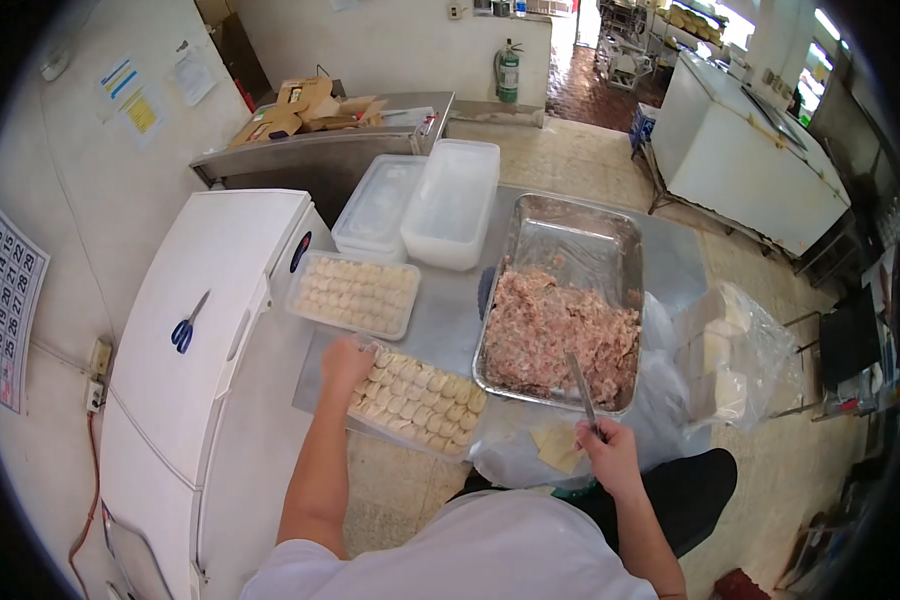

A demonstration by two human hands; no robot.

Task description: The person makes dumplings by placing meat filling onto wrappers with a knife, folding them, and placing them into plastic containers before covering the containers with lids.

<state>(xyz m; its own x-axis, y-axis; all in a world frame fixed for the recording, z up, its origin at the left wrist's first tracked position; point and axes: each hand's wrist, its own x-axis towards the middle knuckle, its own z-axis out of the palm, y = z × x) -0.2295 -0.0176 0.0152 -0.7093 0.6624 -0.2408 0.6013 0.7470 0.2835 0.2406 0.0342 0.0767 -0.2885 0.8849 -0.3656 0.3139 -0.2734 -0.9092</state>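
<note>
My left hand (346,364) is at the upper left corner of a tray of dumplings (417,403), its fingers together; what they hold, if anything, is too small to name. My right hand (610,452) is closed round the handle of a knife-like spreader (581,388), whose blade reaches over the ground meat (560,325) in a deep metal pan (578,232). Yellowish dough wrappers (558,447) lie on clear plastic just left of my right hand. A second container of dumplings (356,295) sits beyond my left hand.
Two translucent plastic containers (378,205) (453,205) stand at the back of the metal table (675,255). Bagged stacks of wrappers (720,355) lie to the right. On the left, scissors (189,324) rest on a white appliance (210,250). A white freezer (745,150) stands farther back.
</note>
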